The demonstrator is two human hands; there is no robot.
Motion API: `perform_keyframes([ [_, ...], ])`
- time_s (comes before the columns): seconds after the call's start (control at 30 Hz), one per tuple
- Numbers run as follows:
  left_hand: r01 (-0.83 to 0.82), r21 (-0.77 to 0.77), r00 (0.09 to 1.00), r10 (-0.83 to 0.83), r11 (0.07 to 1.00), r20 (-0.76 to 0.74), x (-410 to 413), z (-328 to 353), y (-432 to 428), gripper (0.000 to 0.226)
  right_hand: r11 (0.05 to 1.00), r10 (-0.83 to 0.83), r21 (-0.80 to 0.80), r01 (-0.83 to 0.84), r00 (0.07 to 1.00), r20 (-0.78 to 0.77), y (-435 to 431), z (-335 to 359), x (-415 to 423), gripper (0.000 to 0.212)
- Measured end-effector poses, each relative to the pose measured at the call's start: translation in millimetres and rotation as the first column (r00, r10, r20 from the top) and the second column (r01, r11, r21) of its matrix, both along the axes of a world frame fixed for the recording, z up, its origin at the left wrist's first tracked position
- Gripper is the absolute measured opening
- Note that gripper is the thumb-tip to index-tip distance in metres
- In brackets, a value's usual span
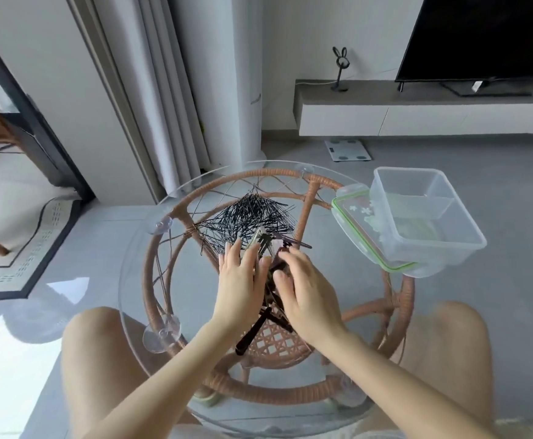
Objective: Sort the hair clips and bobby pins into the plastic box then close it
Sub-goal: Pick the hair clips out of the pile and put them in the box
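Observation:
A heap of black bobby pins (252, 213) lies on the far half of the round glass table (138, 280). Nearer me, a bunch of dark hair clips (266, 245) is gathered between my two hands. My left hand (241, 280) presses against the bunch from the left and my right hand (306, 286) from the right, fingers curled around it. More clips (252, 334) stick out below my palms. The clear plastic box (423, 217), divided inside and holding nothing, stands open at the table's right edge. Its green-rimmed lid (360, 226) lies under and beside it.
The glass top rests on a rattan frame (151, 267) with suction cups (162, 224). My bare knees sit at either side of the table. A curtain, a rug, a bathroom scale (347, 150) and a TV bench lie beyond on the grey floor.

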State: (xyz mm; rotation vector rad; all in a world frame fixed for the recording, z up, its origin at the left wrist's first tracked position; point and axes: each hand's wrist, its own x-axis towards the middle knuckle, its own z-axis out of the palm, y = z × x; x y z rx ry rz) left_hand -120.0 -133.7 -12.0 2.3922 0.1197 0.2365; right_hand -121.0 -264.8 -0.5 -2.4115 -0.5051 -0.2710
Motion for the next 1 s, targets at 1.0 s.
perform_keyframes([
  [1.0, 0.507, 0.625, 0.796, -0.601, 0.594, -0.074, 24, 33, 2, 0.062, 0.657, -0.57, -0.519, 0.547, 0.811, 0.134, -133, 51, 80, 0.05],
])
